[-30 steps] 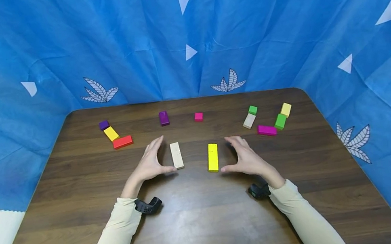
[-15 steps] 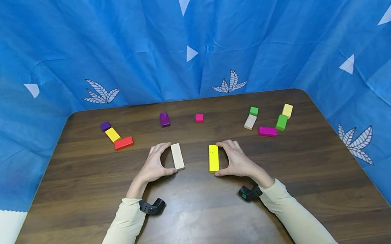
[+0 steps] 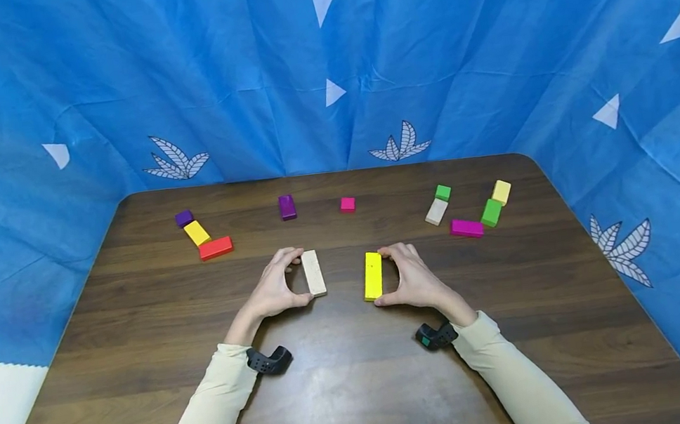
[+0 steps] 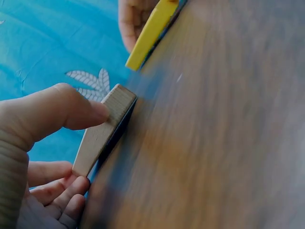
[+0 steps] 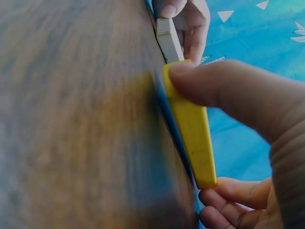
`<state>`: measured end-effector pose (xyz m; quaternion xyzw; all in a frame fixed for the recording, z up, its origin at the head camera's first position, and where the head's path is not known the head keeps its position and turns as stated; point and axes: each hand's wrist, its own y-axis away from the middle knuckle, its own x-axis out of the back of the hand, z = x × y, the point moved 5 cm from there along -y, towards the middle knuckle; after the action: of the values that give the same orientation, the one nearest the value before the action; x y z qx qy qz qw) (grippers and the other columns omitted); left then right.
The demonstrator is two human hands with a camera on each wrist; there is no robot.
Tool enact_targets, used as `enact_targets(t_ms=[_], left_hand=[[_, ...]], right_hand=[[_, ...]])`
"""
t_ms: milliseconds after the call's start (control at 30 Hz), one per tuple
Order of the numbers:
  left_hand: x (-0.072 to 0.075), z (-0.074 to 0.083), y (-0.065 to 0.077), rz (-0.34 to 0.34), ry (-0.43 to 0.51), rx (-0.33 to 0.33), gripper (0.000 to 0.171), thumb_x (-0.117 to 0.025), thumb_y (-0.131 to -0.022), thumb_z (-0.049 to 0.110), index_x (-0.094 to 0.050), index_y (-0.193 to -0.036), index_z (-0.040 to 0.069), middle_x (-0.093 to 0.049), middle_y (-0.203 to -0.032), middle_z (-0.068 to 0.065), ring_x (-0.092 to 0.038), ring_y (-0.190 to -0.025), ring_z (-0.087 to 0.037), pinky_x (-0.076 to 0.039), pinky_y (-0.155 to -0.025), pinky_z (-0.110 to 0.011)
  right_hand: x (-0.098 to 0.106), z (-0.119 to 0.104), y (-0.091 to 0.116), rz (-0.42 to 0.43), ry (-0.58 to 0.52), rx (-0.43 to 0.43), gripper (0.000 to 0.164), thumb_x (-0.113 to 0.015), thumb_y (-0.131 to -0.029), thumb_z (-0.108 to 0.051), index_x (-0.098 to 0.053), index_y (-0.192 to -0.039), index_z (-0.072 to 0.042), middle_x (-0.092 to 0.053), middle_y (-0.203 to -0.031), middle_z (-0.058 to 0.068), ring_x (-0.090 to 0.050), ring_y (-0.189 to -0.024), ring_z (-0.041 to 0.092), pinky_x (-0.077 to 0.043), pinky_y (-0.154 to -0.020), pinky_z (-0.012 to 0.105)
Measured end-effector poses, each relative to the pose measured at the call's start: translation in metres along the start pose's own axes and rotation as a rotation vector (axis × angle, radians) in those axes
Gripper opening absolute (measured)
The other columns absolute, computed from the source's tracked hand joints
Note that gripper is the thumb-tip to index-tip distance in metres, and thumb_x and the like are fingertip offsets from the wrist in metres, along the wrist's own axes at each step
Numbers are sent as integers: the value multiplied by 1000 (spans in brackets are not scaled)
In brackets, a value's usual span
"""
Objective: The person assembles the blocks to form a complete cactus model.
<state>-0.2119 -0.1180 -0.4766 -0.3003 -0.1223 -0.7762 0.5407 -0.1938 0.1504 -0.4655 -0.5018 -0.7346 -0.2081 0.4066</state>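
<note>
Evidently, the left grip pinches the pale block at its inner side, the right grip likewise the yellow block. Both seem light and stiff, so holding by the ends suits.

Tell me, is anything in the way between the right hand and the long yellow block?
Nothing visible is: the right hand holds the long yellow block directly, with its fingers touching both ends.
</note>
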Motion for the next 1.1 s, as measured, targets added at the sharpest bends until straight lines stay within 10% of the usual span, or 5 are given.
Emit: enact_targets(t_ms=[467, 1100], left_hand=[[-30, 26, 1, -46, 33, -109, 87, -86, -60, 10, -49, -136, -9, -51, -134, -19, -57, -112, -29, -50, -97, -43], [-47, 42, 5, -148, -73, -140, 88, -87, -63, 18, -49, -139, -5, -52, -135, -14, -53, -124, -29, -42, -105, -50]], right_hand=[[-12, -40, 49, -16, -24, 223, 94, -89, -56, -44, -51, -132, -5, -55, -124, 5, -46, -115, 19, -44, -97, 42], [-36, -63, 80, -29, 65, 269, 96, -88, -56, -51, -51, -133, -8, -54, -120, 0, -46, -108, 13, -46, -91, 37]])
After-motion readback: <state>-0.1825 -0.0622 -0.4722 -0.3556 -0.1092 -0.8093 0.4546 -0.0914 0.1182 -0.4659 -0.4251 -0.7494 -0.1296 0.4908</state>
